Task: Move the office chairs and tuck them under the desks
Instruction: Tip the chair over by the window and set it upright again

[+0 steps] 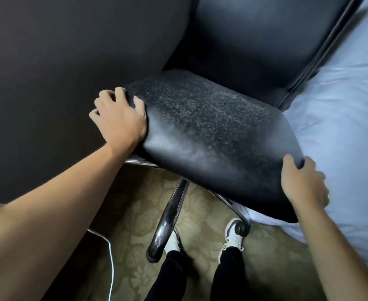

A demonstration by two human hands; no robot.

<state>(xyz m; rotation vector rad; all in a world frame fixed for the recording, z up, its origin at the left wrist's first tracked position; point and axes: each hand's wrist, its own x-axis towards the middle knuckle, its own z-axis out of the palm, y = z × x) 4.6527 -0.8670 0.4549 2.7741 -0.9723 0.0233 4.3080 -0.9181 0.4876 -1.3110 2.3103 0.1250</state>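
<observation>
Your left hand [119,118] curls its fingers over the left edge of the black office chair [213,135] backrest top, and your right hand [302,183] grips its right corner; the chair stands just before your shoes [233,237] on the patterned carpet [133,213], touching the pale blue bedding [341,127]

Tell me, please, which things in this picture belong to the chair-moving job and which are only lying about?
Belong to the job:
- office chair, gripped at the top of its backrest
- left hand
- right hand
- dark desk surface

Only lying about:
- white bedding
- white cable on the patterned carpet
</observation>
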